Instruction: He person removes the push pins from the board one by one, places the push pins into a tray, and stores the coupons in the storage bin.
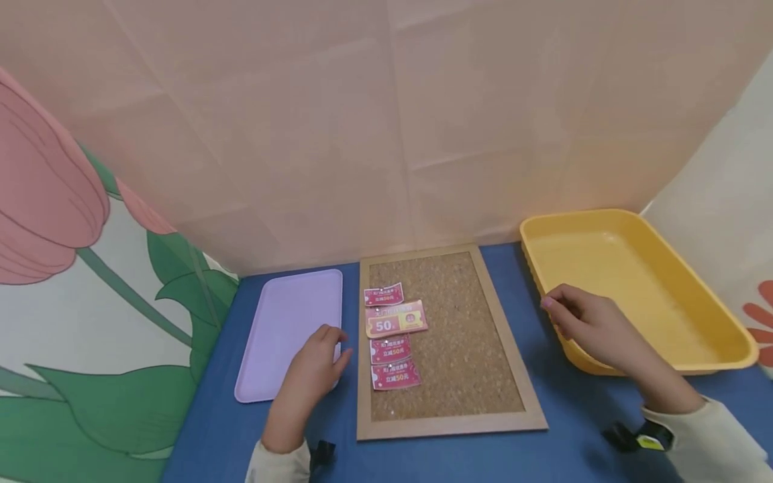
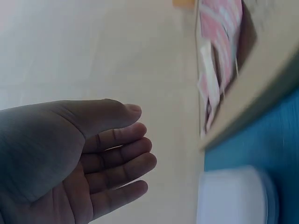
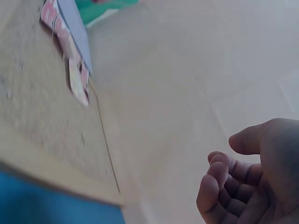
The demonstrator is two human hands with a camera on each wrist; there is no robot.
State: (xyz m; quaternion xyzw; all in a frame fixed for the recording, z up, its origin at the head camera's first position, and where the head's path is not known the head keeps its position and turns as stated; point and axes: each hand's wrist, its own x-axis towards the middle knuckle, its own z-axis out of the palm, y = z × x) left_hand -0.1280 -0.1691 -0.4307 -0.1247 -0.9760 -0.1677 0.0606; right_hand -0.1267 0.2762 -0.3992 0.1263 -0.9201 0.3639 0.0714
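Note:
On the cork board [image 1: 465, 335] several paper coupons hang in a column at the left: a small pink one [image 1: 384, 295] on top, a wider pink and yellow one [image 1: 396, 318] marked 50, and two more pink ones below. Small pins show at their upper edges. My left hand [image 1: 311, 365] hovers over the right edge of the purple tray [image 1: 260, 362], its fingers loosely bent and holding nothing. Above the left rim of the yellow bin [image 1: 640, 282] is my right hand [image 1: 594, 327], fingers loosely curled, with no object visible between thumb and fingers.
A blue cloth [image 1: 483, 463] covers the table under board, tray and bin. Behind stands a pale pink curtain-like backdrop [image 1: 338, 147]. A wall with painted tulips [image 1: 48, 201] bounds the left side, and a white wall [image 1: 725, 174] the right.

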